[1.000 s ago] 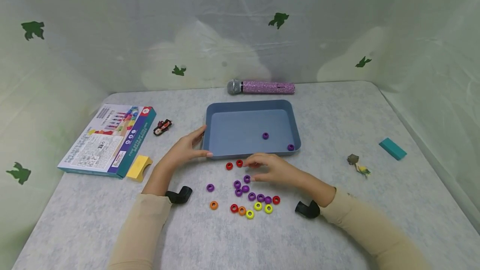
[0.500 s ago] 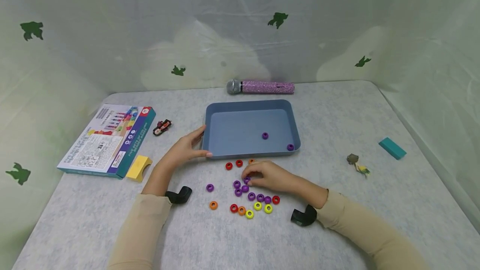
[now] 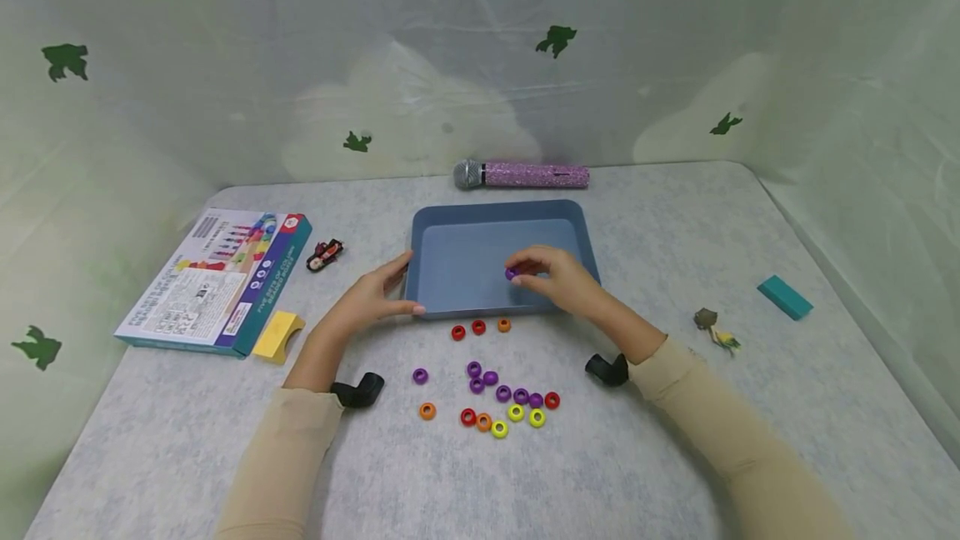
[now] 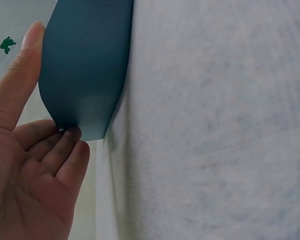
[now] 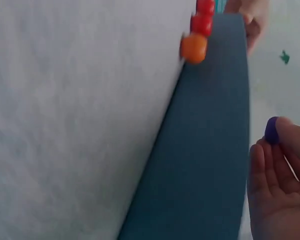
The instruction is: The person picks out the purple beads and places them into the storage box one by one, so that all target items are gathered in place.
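Note:
At the left front corner of the blue tray [image 3: 450, 273], my left hand [image 3: 367, 300] holds the tray with the thumb at the front wall and the fingers along the left side. In the left wrist view several fingertips [image 4: 75, 165] meet the tray's end wall. Over the tray's right half, my right hand [image 3: 558, 277] pinches a small purple bead [image 3: 512, 273] between thumb and fingers. That bead [image 5: 272, 131] shows at the fingertips in the right wrist view. The right hand hides part of the tray floor.
Purple beads [image 3: 503, 393], red beads [image 3: 468, 417], orange beads [image 3: 427, 411] and yellow beads [image 3: 500, 429] lie before the tray. A glittery microphone [image 3: 536, 175] lies behind it. Left are a box [image 3: 202, 282] and yellow block [image 3: 278, 337]; right, a teal block [image 3: 785, 297].
My right hand came down to the loose beads, took a purple one and carried it up over the tray. The two purple beads lying in the tray are now hidden. My left hand stayed put.

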Action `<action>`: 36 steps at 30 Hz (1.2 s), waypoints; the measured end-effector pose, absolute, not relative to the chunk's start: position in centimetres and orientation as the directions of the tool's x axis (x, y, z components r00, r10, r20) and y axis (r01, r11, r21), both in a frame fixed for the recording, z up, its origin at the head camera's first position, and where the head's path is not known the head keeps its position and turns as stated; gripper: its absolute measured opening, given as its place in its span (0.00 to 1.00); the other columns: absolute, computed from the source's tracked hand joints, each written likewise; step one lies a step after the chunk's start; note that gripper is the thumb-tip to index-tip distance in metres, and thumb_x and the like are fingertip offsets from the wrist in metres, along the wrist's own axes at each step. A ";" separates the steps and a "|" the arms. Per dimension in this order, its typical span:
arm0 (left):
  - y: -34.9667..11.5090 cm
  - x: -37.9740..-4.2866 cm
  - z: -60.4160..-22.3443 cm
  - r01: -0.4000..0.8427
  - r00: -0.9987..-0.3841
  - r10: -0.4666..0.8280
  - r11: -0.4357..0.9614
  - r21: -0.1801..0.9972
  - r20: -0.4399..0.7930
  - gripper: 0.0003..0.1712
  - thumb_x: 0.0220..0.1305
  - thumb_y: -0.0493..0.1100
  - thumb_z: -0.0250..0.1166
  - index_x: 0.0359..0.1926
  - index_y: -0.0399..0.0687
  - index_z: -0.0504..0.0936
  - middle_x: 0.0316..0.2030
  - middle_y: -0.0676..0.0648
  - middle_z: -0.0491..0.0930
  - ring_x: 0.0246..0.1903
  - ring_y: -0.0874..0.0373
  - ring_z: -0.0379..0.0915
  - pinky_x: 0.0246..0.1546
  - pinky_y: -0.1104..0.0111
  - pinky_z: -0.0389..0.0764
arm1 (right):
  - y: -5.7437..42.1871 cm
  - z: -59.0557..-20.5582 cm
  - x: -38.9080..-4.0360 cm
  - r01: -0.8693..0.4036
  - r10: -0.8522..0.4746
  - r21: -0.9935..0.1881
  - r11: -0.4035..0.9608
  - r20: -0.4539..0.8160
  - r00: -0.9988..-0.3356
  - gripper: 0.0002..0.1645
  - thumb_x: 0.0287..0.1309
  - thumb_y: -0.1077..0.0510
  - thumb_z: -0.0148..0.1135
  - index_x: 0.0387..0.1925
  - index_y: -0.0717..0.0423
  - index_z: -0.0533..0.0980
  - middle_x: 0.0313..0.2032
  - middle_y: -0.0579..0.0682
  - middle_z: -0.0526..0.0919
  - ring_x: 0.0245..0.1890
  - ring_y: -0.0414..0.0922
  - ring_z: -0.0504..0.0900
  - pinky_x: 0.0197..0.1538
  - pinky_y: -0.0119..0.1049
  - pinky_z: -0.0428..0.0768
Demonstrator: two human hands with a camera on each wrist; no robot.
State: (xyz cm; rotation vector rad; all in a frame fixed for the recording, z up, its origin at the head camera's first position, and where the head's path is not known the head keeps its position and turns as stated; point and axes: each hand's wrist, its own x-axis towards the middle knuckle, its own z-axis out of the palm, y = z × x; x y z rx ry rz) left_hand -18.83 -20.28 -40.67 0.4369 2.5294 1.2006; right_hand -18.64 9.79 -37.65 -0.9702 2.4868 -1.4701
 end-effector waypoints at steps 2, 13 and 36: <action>-20.3 -18.9 -40.8 0.140 -0.907 0.398 0.599 0.788 -0.141 0.55 0.36 0.57 0.65 0.63 0.53 0.43 0.61 0.50 0.43 0.58 0.54 0.44 0.56 0.62 0.53 | 10.1 -38.7 -19.9 -0.433 -0.558 -0.832 0.347 0.188 -0.808 0.13 0.49 0.63 0.54 0.40 0.59 0.73 0.36 0.49 0.75 0.36 0.41 0.73 0.41 0.33 0.73; -19.5 -17.8 -38.6 0.111 -0.907 0.390 0.587 0.802 -0.160 0.51 0.42 0.48 0.65 0.62 0.47 0.43 0.61 0.46 0.42 0.58 0.52 0.43 0.56 0.62 0.52 | 10.0 -41.6 -22.0 -0.349 -0.533 -0.769 0.536 0.012 -0.846 0.11 0.47 0.63 0.57 0.37 0.55 0.75 0.33 0.45 0.76 0.34 0.38 0.73 0.38 0.32 0.73; -20.2 -18.7 -40.7 0.125 -0.909 0.394 0.574 0.809 -0.139 0.54 0.37 0.55 0.65 0.63 0.54 0.44 0.61 0.52 0.43 0.58 0.55 0.44 0.56 0.65 0.54 | 8.5 -38.9 -15.0 -0.502 -0.701 -0.816 0.287 0.179 -0.690 0.22 0.45 0.57 0.59 0.45 0.59 0.69 0.42 0.51 0.73 0.41 0.46 0.72 0.45 0.35 0.71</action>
